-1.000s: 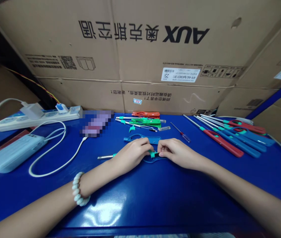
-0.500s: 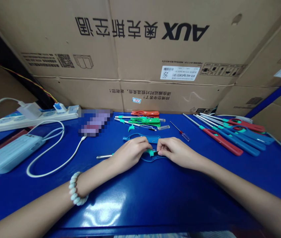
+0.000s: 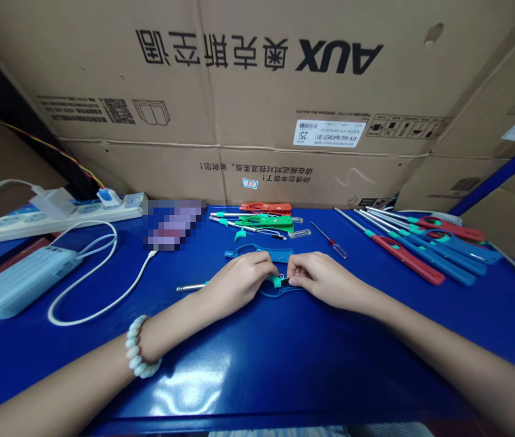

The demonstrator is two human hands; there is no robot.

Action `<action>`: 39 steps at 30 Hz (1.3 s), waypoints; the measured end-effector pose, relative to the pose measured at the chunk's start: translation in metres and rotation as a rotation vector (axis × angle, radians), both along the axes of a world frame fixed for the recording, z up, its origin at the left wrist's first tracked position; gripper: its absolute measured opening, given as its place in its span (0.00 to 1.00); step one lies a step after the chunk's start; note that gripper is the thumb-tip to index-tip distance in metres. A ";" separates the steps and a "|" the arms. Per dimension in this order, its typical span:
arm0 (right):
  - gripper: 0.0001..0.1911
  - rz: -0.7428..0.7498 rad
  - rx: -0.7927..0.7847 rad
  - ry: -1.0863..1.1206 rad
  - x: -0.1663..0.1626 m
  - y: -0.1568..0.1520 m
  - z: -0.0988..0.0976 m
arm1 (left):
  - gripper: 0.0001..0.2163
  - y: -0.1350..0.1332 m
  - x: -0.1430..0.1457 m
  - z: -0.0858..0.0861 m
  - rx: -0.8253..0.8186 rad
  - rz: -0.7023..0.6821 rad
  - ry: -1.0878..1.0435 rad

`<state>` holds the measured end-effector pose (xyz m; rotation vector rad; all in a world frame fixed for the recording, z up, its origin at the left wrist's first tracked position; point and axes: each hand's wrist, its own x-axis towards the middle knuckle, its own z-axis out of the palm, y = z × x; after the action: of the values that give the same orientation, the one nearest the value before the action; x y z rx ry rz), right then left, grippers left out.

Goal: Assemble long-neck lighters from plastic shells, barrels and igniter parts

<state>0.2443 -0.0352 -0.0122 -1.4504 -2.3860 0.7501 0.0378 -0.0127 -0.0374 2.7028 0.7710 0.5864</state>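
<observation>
My left hand (image 3: 239, 282) and my right hand (image 3: 318, 276) meet at the middle of the blue table (image 3: 257, 364), both closed on a blue long-nozzle lighter (image 3: 278, 290) that lies flat. Its metal nozzle (image 3: 190, 287) sticks out to the left from under my left hand. A teal trigger piece (image 3: 276, 280) shows between my fingertips. A loose blue lighter shell (image 3: 259, 252) lies just beyond my hands.
Green and orange lighter parts (image 3: 264, 220) and a small screwdriver (image 3: 330, 241) lie behind. Several assembled red and blue lighters (image 3: 421, 252) lie at the right. A power bank (image 3: 20, 279), white cable (image 3: 97, 297) and power strip (image 3: 61, 215) sit left. Cardboard boxes (image 3: 257, 91) wall the back.
</observation>
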 end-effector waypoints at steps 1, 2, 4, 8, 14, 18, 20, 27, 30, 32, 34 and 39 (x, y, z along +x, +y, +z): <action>0.07 0.004 0.002 -0.002 0.000 0.000 0.000 | 0.11 0.000 0.000 0.000 0.002 0.001 0.000; 0.07 0.009 0.006 -0.004 0.000 0.000 -0.001 | 0.11 0.000 0.000 0.001 0.006 0.002 0.005; 0.07 0.021 0.019 -0.008 0.000 0.000 -0.002 | 0.11 0.000 0.000 0.001 0.026 0.006 0.019; 0.07 0.027 0.038 -0.009 0.000 0.000 -0.003 | 0.10 -0.001 0.001 0.003 0.074 0.010 0.045; 0.06 0.019 0.053 -0.002 0.000 -0.001 -0.005 | 0.09 -0.001 0.002 0.003 0.139 0.004 0.063; 0.07 0.017 0.047 0.005 -0.001 -0.001 -0.004 | 0.09 -0.002 0.002 0.004 0.165 0.003 0.081; 0.07 0.015 0.045 0.004 -0.002 -0.001 -0.004 | 0.10 -0.003 0.002 0.004 0.168 0.003 0.081; 0.07 0.003 0.023 0.013 -0.002 0.000 -0.005 | 0.11 -0.002 0.001 0.003 0.197 0.000 0.114; 0.08 0.001 0.012 0.030 -0.002 0.000 -0.006 | 0.11 -0.003 0.001 0.003 0.250 -0.005 0.158; 0.09 0.019 0.023 0.021 -0.002 0.000 -0.006 | 0.11 -0.005 0.000 0.004 0.291 -0.015 0.188; 0.09 0.046 0.049 0.004 -0.002 -0.001 -0.005 | 0.10 -0.007 0.000 0.006 0.317 -0.028 0.211; 0.07 0.100 0.123 -0.032 -0.002 -0.002 -0.004 | 0.11 -0.011 0.000 0.007 0.357 -0.033 0.222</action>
<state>0.2424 -0.0370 -0.0165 -1.3124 -2.4967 0.5955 0.0382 -0.0235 -0.0304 3.1445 0.7312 0.4566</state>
